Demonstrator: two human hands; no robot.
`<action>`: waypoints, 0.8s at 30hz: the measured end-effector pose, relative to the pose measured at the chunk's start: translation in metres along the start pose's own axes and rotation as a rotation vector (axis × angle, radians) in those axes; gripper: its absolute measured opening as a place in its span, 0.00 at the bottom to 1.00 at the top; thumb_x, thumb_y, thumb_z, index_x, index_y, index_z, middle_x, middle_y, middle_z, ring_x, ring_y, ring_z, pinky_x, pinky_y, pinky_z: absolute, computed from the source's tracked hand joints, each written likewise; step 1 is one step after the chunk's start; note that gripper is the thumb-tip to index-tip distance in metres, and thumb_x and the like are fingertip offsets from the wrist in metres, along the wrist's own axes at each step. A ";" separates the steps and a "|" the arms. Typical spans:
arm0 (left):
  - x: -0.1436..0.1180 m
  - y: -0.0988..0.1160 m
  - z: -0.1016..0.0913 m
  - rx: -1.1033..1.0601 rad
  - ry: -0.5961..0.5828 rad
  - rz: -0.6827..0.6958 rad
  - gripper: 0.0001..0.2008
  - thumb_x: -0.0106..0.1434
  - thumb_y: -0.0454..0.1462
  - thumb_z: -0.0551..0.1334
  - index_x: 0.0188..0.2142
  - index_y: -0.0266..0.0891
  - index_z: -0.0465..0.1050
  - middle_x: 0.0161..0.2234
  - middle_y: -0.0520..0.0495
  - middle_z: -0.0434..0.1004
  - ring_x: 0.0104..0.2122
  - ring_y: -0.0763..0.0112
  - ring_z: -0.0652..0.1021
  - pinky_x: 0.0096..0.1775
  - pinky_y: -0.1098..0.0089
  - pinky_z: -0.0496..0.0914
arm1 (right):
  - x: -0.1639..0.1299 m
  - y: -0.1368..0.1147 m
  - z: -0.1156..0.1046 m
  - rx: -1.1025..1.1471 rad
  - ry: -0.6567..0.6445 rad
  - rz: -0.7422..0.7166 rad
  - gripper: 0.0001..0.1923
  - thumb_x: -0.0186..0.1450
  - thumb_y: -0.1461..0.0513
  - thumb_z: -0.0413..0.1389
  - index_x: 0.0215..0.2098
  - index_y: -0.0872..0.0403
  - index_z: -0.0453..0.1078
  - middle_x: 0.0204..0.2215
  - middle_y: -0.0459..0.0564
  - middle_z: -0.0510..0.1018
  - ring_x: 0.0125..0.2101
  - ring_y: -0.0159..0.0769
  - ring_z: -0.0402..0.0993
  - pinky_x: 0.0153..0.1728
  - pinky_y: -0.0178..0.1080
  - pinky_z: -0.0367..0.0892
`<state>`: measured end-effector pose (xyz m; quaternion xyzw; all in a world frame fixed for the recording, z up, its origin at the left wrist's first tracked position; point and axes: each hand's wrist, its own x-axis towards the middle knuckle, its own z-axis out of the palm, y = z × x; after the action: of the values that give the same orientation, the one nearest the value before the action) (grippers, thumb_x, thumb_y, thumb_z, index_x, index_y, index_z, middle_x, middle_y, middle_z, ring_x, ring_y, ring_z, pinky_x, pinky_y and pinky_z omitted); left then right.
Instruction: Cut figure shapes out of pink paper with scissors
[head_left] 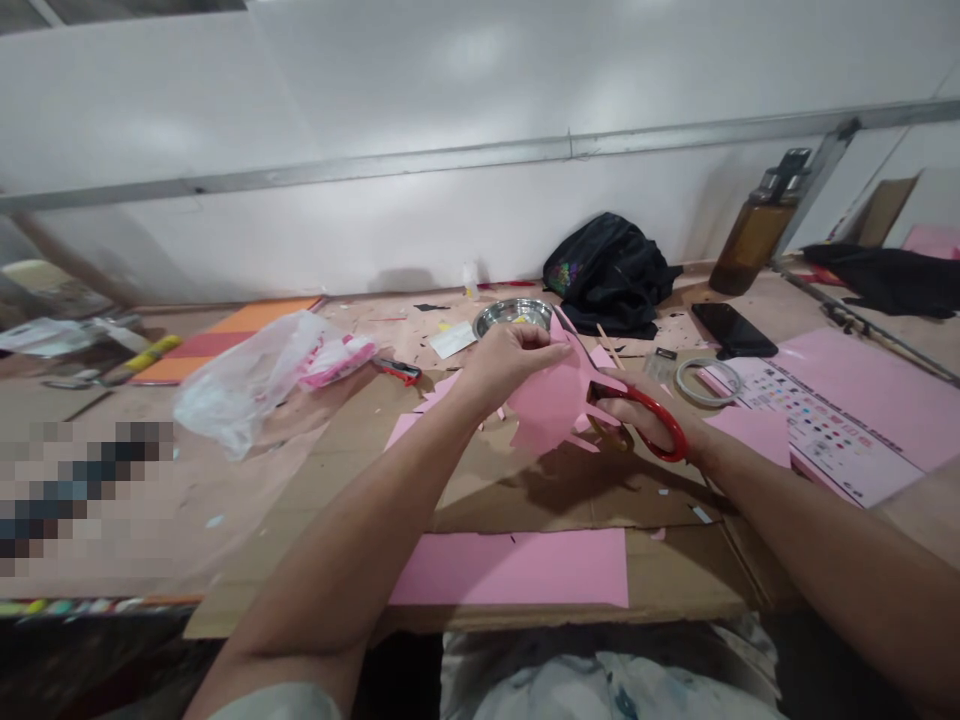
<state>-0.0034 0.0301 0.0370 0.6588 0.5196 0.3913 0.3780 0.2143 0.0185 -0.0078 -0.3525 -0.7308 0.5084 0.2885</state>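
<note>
My left hand pinches the upper edge of a pink paper piece, held above the cardboard. Pointed tabs stick out around the piece's edge. In my right hand are red-handled scissors, with fingers through the loops and the blades up against the right side of the paper. How far the blades are apart is partly hidden by the paper. A pink paper strip lies on the cardboard near the front edge.
Behind my hands stand a metal bowl, a black cloth bag and a brown bottle. To the right lie a phone, a tape roll and a printed sheet. A plastic bag and a box cutter lie left.
</note>
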 end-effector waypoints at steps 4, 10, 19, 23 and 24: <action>-0.001 0.002 0.001 -0.021 -0.001 -0.008 0.15 0.55 0.48 0.69 0.24 0.38 0.74 0.22 0.53 0.69 0.23 0.75 0.67 0.25 0.71 0.58 | -0.002 -0.001 0.000 -0.084 0.003 0.020 0.05 0.66 0.61 0.54 0.38 0.53 0.70 0.24 0.44 0.74 0.22 0.34 0.68 0.25 0.35 0.64; -0.001 0.003 0.000 -0.016 -0.002 -0.002 0.15 0.55 0.48 0.69 0.24 0.38 0.74 0.22 0.52 0.70 0.23 0.75 0.68 0.25 0.71 0.58 | -0.003 -0.002 -0.001 -0.045 -0.021 0.001 0.04 0.68 0.60 0.53 0.38 0.52 0.69 0.26 0.44 0.74 0.23 0.33 0.68 0.26 0.36 0.64; -0.004 0.008 0.001 -0.035 0.006 -0.031 0.15 0.55 0.47 0.69 0.23 0.38 0.73 0.21 0.54 0.68 0.21 0.77 0.65 0.25 0.72 0.57 | -0.004 -0.007 0.002 -0.014 -0.014 0.015 0.08 0.68 0.57 0.53 0.34 0.52 0.67 0.21 0.43 0.70 0.20 0.32 0.64 0.23 0.35 0.61; -0.004 0.006 0.001 -0.035 0.007 -0.024 0.15 0.55 0.46 0.69 0.23 0.38 0.72 0.20 0.54 0.67 0.21 0.77 0.64 0.24 0.72 0.56 | -0.002 -0.007 0.002 -0.041 -0.048 0.005 0.07 0.67 0.58 0.54 0.32 0.52 0.66 0.21 0.44 0.71 0.21 0.34 0.65 0.24 0.36 0.61; -0.003 0.006 0.001 -0.029 0.008 -0.021 0.15 0.55 0.47 0.69 0.23 0.38 0.72 0.20 0.54 0.67 0.21 0.77 0.64 0.24 0.72 0.56 | -0.002 -0.008 0.002 -0.046 -0.043 -0.002 0.07 0.67 0.58 0.54 0.32 0.51 0.66 0.22 0.44 0.71 0.22 0.34 0.65 0.25 0.36 0.62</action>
<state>-0.0004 0.0256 0.0414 0.6459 0.5224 0.3977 0.3896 0.2123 0.0138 -0.0015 -0.3471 -0.7488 0.4986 0.2651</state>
